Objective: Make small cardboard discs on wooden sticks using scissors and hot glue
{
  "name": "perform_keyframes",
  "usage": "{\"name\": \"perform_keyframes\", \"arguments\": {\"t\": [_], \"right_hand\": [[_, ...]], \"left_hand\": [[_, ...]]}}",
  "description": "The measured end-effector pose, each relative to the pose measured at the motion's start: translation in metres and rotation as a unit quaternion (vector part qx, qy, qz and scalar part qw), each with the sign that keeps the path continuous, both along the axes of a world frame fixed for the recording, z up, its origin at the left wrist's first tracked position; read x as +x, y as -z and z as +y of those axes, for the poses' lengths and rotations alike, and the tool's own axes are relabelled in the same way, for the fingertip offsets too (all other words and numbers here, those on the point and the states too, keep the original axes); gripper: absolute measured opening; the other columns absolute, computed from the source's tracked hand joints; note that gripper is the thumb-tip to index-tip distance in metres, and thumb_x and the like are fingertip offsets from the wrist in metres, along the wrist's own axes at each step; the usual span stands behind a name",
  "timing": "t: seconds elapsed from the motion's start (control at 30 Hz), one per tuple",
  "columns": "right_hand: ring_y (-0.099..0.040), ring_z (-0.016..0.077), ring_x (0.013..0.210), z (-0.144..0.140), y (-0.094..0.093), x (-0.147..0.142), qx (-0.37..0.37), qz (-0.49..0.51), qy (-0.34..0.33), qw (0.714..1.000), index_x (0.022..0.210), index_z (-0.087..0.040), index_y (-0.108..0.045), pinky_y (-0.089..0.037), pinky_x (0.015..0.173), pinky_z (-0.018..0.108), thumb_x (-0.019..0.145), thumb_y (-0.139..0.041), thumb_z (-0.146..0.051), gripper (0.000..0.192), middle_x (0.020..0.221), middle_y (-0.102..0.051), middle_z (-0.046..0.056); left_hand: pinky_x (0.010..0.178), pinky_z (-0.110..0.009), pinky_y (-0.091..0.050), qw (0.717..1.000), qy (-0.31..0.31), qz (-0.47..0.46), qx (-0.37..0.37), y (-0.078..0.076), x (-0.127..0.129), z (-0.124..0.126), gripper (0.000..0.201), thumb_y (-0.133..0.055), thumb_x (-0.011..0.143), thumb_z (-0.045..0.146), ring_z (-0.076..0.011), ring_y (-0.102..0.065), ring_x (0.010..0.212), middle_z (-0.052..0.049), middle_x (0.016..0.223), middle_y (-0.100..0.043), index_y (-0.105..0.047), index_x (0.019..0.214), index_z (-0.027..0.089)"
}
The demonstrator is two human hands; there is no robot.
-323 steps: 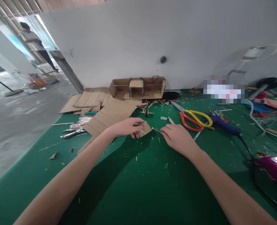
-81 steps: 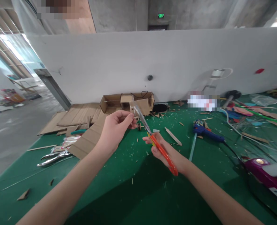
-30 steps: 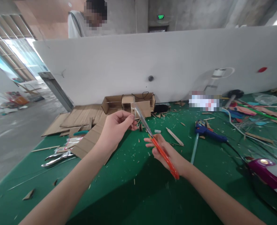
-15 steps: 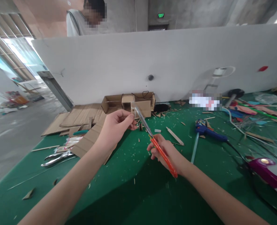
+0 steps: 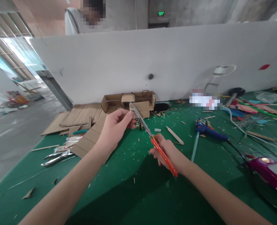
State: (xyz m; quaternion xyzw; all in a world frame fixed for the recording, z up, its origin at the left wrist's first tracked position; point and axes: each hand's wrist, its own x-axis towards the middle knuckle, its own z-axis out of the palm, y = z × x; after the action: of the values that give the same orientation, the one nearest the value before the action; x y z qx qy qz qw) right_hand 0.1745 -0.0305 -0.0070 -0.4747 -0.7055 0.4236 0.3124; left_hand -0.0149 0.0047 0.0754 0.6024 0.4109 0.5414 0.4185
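Up above the middle of the counter, the left hand is pinching a small cardboard piece between thumb and fingers, while the right hand is gripping the orange handles of the scissors, fingers curled shut around them. The blades are reaching up into the piece, very close to the left fingertips. That closeness looks like the main risk: a nick to a fingertip if the blades are closing while the piece is twisting. Since the pinch is covering only one edge, the piece could also slip or bend, and the cut could wander.

Cardboard scraps are littering the green counter. Pliers are lying near its left edge, a glue gun toward the right, and a cardboard box at the back edge against a white partition. Behind it another person is standing.
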Motion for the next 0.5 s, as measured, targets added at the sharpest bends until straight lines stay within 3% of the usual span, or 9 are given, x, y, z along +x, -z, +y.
{"name": "perform_keyframes", "arguments": {"t": [0.2,0.3,0.5], "right_hand": [[-0.049,0.0119,0.063,-0.006,-0.013,0.0,0.046,0.064,-0.071,0.994,0.091,-0.022,-0.036,-0.042,0.053,0.026,0.082,-0.054,-0.042,0.029,0.085,-0.052,0.003],[-0.046,0.0118,0.064,-0.008,-0.017,0.001,0.046,0.072,-0.094,0.992,0.095,-0.022,-0.036,-0.042,0.057,0.028,0.084,-0.051,-0.041,0.026,0.086,-0.049,0.003],[-0.039,0.0115,0.056,-0.006,-0.015,0.002,0.122,-0.077,-0.016,0.989,0.083,-0.023,-0.032,-0.034,0.052,0.028,0.086,-0.045,-0.045,0.025,0.072,-0.043,-0.002]], "left_hand": [[0.059,-0.022,-0.046,0.998,0.001,0.063,0.026,-0.004,-0.004,0.0,0.023,-0.059,0.08,0.037,-0.0094,-0.056,0.059,-0.001,0.063,-0.059,-0.059,0.072,0.015],[0.059,-0.022,-0.046,0.995,0.014,0.087,0.035,-0.005,-0.005,0.0,0.022,-0.058,0.081,0.035,-0.0089,-0.055,0.057,0.0,0.063,-0.058,-0.058,0.071,0.015],[0.061,-0.023,-0.047,0.992,0.036,0.109,0.051,-0.005,-0.007,0.001,0.021,-0.056,0.083,0.033,-0.0092,-0.056,0.058,0.0,0.064,-0.058,-0.058,0.073,0.015]]}}
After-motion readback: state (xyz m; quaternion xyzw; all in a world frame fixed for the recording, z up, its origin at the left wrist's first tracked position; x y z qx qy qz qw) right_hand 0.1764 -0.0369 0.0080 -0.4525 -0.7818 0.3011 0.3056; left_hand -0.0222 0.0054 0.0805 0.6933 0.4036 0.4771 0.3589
